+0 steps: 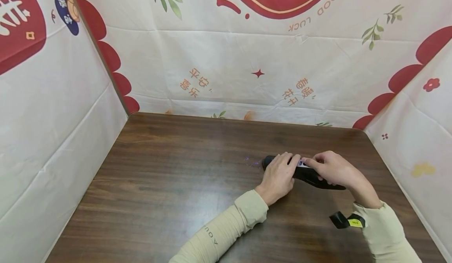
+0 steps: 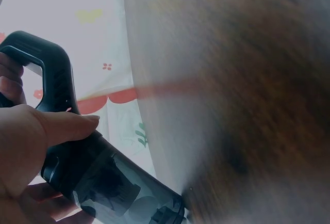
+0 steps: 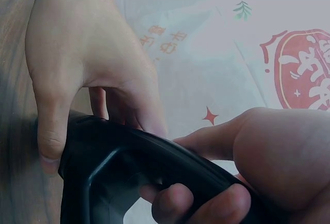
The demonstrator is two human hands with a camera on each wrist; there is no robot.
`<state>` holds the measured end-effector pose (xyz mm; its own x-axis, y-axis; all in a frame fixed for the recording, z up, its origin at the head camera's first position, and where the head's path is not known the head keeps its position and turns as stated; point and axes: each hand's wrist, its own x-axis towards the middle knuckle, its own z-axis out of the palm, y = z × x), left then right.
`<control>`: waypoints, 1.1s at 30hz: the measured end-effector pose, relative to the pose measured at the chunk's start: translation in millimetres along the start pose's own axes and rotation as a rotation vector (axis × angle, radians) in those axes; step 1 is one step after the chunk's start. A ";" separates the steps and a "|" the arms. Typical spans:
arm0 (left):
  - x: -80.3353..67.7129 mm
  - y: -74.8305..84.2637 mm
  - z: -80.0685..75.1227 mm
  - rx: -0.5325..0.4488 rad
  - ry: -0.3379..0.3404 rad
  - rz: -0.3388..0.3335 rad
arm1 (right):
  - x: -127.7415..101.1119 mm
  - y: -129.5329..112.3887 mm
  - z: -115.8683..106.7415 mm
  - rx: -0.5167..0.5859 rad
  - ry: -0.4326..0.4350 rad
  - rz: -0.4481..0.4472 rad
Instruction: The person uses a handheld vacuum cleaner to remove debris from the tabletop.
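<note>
A black handheld vacuum cleaner [image 1: 308, 175] lies slantwise low over the right half of the table, its nozzle end toward the left. My left hand [image 1: 279, 176] grips its front body from above, thumb on one side and fingers on the other. The right hand [image 1: 335, 171] holds the rear handle, with the thumb on top near a small light label and fingers curled through the handle loop [image 2: 56, 69]. A see-through dust cup [image 2: 124, 188] shows at the front in the left wrist view. Small purple specks [image 1: 252, 162] are scattered on the table just beyond the nozzle.
The dark wood-grain table [image 1: 148, 184] has printed white cloth walls [image 1: 240, 59] at its back and both sides. A black strap end with a yellow label [image 1: 354, 222] sticks out from the right wrist.
</note>
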<state>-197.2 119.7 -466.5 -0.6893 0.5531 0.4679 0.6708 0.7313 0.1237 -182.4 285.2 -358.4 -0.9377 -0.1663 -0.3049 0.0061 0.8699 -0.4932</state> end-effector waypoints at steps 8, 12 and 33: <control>0.9 -3.0 1.1 -0.013 0.001 -0.013 | 3.5 -0.5 1.7 0.009 0.006 0.008; 0.3 -3.5 0.8 -0.007 -0.004 -0.012 | 3.9 -1.2 1.7 0.003 0.006 0.009; -8.8 -3.6 -5.7 0.019 0.015 -0.010 | 0.9 -6.4 3.5 -0.008 -0.025 -0.002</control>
<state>-192.0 109.9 -466.0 -0.6917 0.5397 0.4799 0.6583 0.7445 0.1114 -182.1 277.9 -358.4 -0.9286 -0.1799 -0.3245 0.0011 0.8733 -0.4873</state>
